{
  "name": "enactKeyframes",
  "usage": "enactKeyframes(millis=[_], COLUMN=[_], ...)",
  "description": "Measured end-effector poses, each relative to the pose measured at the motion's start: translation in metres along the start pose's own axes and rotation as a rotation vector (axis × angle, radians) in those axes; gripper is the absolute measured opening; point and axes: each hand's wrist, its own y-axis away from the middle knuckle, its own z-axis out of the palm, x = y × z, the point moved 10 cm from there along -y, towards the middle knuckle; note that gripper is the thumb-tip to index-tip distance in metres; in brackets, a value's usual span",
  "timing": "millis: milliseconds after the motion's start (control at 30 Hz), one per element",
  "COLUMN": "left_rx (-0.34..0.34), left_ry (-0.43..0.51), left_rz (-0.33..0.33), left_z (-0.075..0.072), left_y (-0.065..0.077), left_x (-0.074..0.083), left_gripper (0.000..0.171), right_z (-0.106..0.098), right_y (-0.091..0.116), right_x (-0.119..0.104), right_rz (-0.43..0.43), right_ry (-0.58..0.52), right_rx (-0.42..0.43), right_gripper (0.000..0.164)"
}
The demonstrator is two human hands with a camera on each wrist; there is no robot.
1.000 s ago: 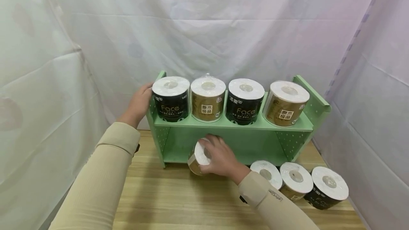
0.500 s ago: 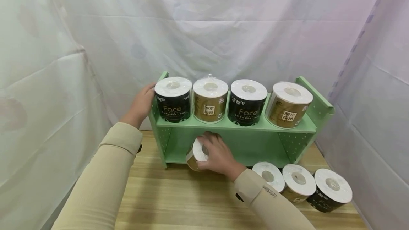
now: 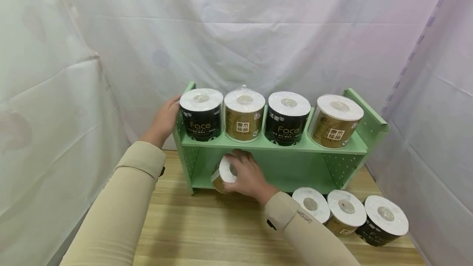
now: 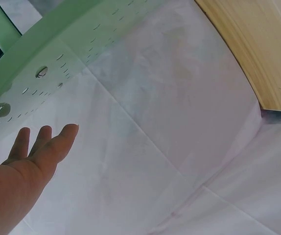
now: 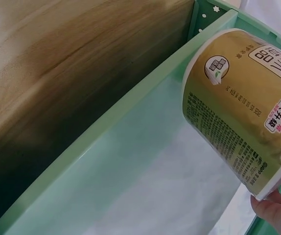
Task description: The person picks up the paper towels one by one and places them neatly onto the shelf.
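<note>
My right hand (image 3: 246, 175) grips a gold-wrapped toilet roll (image 3: 221, 177) by its white top end, the roll tilted at the front left of the lower shelf. In the right wrist view the fingers (image 5: 272, 205) hold the end of the same gold roll (image 5: 243, 103), over the green shelf board (image 5: 126, 127). My left hand (image 3: 162, 121) is at the outer side of the green shelf unit's (image 3: 278, 146) left panel. Its fingers look extended beside the perforated panel (image 4: 77, 54) in the left wrist view. The fingertips are partly hidden in the head view.
On the upper shelf stand several rolls, alternating black (image 3: 201, 118) and gold (image 3: 244, 120). Three more rolls stand on the wooden table (image 3: 207, 233) at the right front: one near my right sleeve (image 3: 311, 204), a gold one (image 3: 346, 208), a black one (image 3: 386, 216). White curtains (image 3: 258, 24) surround the table.
My right hand has carried the gold toilet roll slightly left and up, closer into the lower shelf. My left hand stays at the left panel. The head view has shifted slightly.
</note>
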Motion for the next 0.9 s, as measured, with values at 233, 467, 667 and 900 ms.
enactKeyframes(millis=[233,467,667,900], left_rx=[-0.002,-0.006,-0.003,-0.008], left_ry=[0.005,0.003,-0.003,0.003], left_rz=[-0.007,-0.011,-0.024,-0.039], left_z=[0.000,0.001,0.000,0.001], left_y=[-0.001,-0.001,0.000,0.000], left_x=[-0.001,-0.002,-0.003,-0.005], left_gripper=[0.057,0.057,0.056,0.056], right_z=[0.005,0.009,0.013,0.020], right_y=[-0.007,-0.013,-0.018,-0.026], right_x=[0.001,0.001,0.000,0.000], right_rz=[0.011,0.030,0.043,0.061], right_ry=[0.017,0.019,-0.003,0.011], right_rx=[0.000,0.011,0.010,-0.035], right_gripper=[0.080,0.081,0.084,0.089])
